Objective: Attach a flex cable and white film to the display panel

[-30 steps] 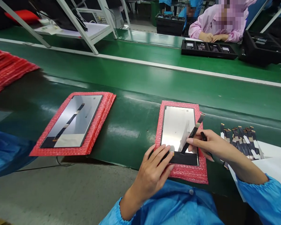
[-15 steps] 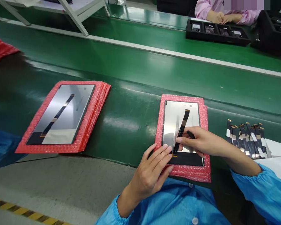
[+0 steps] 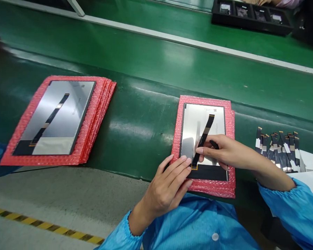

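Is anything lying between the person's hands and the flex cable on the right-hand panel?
Nothing visible does. The right hand already pinches the flex cable against the display panel, a dark tool tip sticking out of its grip beside the cable. The left hand has its fingertips at the cable's lower end.

The right hand [image 3: 224, 152] has laid the flex cable [image 3: 202, 139] flat on the panel [image 3: 216, 118].

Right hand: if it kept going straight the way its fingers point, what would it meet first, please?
The right hand points left along the panel. Its fingertips already touch the flex cable; just beyond lie the left hand's fingertips, though depth is hard to judge.
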Action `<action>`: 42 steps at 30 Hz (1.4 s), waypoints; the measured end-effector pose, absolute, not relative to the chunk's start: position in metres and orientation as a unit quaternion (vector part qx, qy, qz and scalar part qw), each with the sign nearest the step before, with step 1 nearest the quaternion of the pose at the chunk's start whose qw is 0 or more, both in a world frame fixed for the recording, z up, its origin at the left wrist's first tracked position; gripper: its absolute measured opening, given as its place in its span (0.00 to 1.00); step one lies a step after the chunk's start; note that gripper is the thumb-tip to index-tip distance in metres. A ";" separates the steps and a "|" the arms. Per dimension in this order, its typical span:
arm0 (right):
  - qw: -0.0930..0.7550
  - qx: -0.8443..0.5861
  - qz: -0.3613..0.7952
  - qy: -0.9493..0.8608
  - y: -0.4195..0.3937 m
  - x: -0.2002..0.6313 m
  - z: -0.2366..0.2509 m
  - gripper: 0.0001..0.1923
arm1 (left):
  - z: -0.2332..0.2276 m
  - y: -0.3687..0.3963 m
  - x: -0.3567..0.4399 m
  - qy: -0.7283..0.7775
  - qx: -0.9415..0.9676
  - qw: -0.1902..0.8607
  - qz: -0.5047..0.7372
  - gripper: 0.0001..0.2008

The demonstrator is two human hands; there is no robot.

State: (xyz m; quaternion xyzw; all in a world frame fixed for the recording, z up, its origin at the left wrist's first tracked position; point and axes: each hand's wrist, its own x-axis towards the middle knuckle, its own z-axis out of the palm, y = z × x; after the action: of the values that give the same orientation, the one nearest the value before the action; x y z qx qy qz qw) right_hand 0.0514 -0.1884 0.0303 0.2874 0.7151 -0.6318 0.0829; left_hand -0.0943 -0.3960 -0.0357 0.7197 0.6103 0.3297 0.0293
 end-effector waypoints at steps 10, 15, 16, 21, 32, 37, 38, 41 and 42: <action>0.091 0.273 -0.616 0.733 -0.188 0.052 0.030 0.08 | -0.035 -0.394 -0.093 0.631 0.721 0.005 0.285 0.24; 0.092 0.262 -0.615 0.738 -0.187 0.053 0.029 0.09 | -0.034 -0.393 -0.091 0.647 0.717 0.003 0.260 0.25; 0.095 0.261 -0.614 0.739 -0.187 0.053 0.029 0.10 | -0.033 -0.392 -0.090 0.648 0.716 0.005 0.260 0.25; 0.113 0.272 -0.616 0.731 -0.187 0.054 0.027 0.10 | -0.033 -0.393 -0.090 0.650 0.711 0.017 0.269 0.24; 0.102 0.279 -0.629 0.719 -0.188 0.053 0.025 0.11 | -0.041 -0.396 -0.093 0.632 0.725 -0.057 0.267 0.23; 0.104 0.279 -0.616 0.729 -0.188 0.053 0.024 0.12 | -0.047 -0.401 -0.092 0.602 0.741 -0.132 0.267 0.16; 0.106 0.280 -0.613 0.731 -0.188 0.053 0.024 0.12 | -0.048 -0.401 -0.092 0.597 0.746 -0.137 0.259 0.15; 0.110 0.284 -0.605 0.735 -0.188 0.053 0.024 0.12 | -0.048 -0.402 -0.093 0.595 0.752 -0.140 0.246 0.19; 0.112 0.286 -0.604 0.736 -0.189 0.052 0.024 0.12 | -0.049 -0.402 -0.093 0.596 0.753 -0.139 0.243 0.20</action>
State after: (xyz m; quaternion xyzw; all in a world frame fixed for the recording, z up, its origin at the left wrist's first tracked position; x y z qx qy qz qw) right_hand 0.0523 -0.1886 0.0240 0.2856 0.7358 -0.6039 0.1116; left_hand -0.0927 -0.4016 -0.0488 0.7526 0.5961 0.2425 -0.1392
